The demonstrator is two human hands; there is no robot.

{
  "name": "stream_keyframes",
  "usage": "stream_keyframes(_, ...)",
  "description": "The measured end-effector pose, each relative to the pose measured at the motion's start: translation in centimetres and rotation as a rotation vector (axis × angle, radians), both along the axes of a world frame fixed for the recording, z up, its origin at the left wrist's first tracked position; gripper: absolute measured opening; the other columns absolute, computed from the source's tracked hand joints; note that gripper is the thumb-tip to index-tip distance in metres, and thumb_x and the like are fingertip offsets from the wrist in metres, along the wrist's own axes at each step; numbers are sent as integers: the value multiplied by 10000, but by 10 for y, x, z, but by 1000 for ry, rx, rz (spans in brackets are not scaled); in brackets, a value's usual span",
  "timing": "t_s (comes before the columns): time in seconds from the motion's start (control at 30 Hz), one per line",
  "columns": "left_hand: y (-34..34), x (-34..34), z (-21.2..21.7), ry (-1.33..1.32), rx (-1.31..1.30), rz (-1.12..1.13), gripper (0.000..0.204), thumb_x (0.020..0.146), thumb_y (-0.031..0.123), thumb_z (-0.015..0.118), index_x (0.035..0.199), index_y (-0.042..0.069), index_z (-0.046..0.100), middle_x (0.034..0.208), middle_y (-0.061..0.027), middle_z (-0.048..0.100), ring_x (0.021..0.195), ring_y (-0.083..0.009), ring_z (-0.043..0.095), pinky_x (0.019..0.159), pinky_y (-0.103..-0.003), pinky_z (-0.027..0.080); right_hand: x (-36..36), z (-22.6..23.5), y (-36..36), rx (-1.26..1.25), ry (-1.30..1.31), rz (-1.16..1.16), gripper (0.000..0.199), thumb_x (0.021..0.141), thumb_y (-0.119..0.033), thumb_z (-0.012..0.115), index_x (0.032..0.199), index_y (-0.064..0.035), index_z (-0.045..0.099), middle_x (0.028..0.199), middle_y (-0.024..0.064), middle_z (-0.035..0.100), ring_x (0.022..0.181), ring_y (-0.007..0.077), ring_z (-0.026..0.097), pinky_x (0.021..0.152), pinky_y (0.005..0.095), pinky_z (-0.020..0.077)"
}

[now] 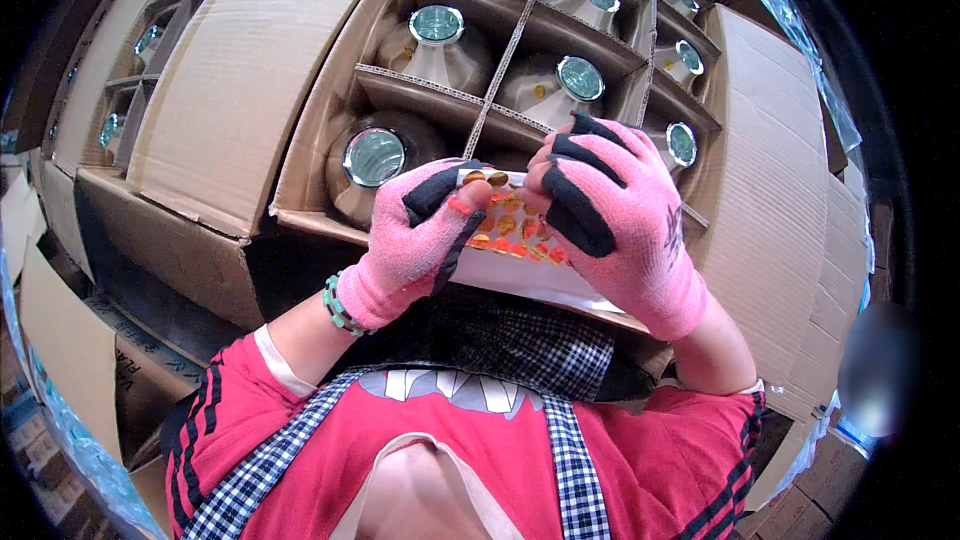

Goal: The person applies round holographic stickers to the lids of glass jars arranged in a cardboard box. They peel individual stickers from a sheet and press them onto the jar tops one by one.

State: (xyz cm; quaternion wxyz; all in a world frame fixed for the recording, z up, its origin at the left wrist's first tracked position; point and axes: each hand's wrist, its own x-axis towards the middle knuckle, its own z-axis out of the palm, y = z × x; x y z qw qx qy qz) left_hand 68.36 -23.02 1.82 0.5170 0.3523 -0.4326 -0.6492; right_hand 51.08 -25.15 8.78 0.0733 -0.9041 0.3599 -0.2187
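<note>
Both of my hands wear pink and black gloves with bare fingertips. My left hand (425, 225) pinches the upper left edge of a white sticker sheet (520, 275) covered with round, shiny gold-orange stickers. At the sheet's upper right edge, my right hand (615, 205) has its fingers curled inward; whether a single sticker is between the fingertips is too small to make out. Just beyond the sheet stand clear glass bottles with wide round mouths, among them one (375, 162) beside my left hand and one (575, 85) beyond my right. Gold dots show on some of the bottles.
The bottles stand in an open cardboard box (320, 205) with cardboard dividers (497, 60). Its side flap (775, 140) lies folded out at right. Another box with bottles (150, 45) stands at left under a wide flap (245, 50). Plastic film (790, 0) hangs at the upper right.
</note>
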Motion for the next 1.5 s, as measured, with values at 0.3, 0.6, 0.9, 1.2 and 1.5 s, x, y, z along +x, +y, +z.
stream_keyframes(0.3, 0, -6, 2, 70, 106, 15, 213, 815, 184, 574, 896, -13, 586, 699, 29, 544, 616, -17, 454, 534, -155, 370, -43, 13, -105, 169, -394, -282, 143, 713, -140, 636, 801, -39, 587, 813, 72, 603, 778, 174, 578, 718, 275, 441)
stream_keyframes(0.6, -1, 1, -4, 49, 55, -6, 244, 800, 192, 596, 928, -16, 588, 758, 8, 566, 668, -31, 485, 601, -175, 417, -46, -63, -239, 212, 626, -482, 322, 685, -212, 566, 969, -64, 590, 958, 165, 585, 950, 338, 527, 857, 420, 398)
stream_keyframes(0.9, 0, 5, -7, 73, 71, -66, 279, 806, 179, 582, 976, -39, 546, 869, -62, 594, 784, -121, 558, 711, -257, 459, -38, -58, -224, -162, 648, -690, 246, 734, -136, 517, 970, -85, 563, 1137, 179, 451, 1090, 393, 395, 890, 526, 304)
stream_keyframes(1.2, 0, -2, 1, 158, 120, 42, 202, 828, 183, 554, 888, -9, 573, 697, 41, 516, 625, -13, 433, 537, -152, 356, 9, 32, -59, 455, -102, -102, 245, 677, -202, 681, 806, -19, 582, 729, 80, 576, 709, 186, 562, 650, 270, 435)
stream_keyframes(1.5, -1, -3, 3, 157, 44, 84, 201, 830, 173, 550, 910, -10, 568, 736, 23, 539, 672, -25, 458, 587, -171, 395, 21, 25, -31, 399, -42, 31, 126, 639, -78, 603, 716, -14, 528, 683, 140, 532, 698, 314, 525, 613, 361, 421)
